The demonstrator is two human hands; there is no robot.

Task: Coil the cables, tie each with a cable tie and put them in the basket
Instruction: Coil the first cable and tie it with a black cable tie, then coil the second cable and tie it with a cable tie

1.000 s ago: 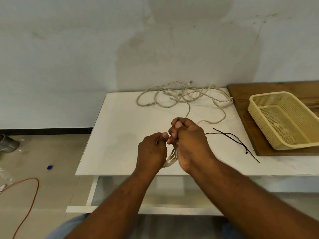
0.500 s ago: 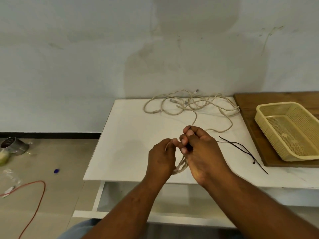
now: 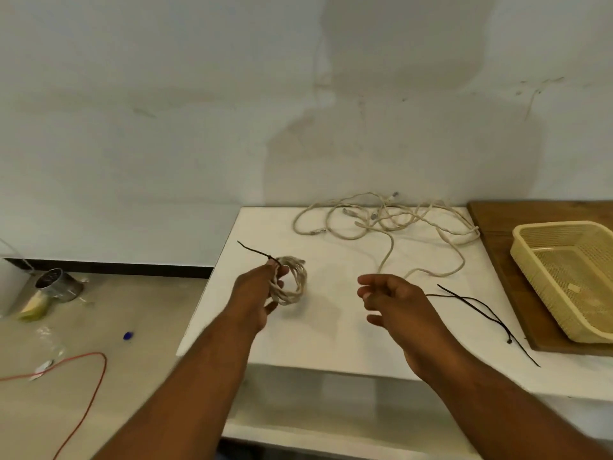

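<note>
My left hand (image 3: 257,293) holds a small coil of beige cable (image 3: 292,280) above the white table (image 3: 331,333). A black cable tie (image 3: 253,251) is fastened round the coil, and its tail sticks out up and to the left. My right hand (image 3: 394,300) is apart from the coil, fingers loosely spread, holding nothing. Loose beige cables (image 3: 384,220) lie tangled at the back of the table. Two spare black cable ties (image 3: 477,307) lie to the right of my right hand. The yellow mesh basket (image 3: 530,254) stands at the right on a wooden board.
The wooden board (image 3: 491,220) adjoins the table's right side. On the floor at left are a metal tin (image 3: 58,283), an orange wire (image 3: 89,386) and some litter. A plain wall rises directly behind the table.
My hands were together in front of me, working on the coil. They have parted: the left carried the tied coil leftward, the right let go and opened.
</note>
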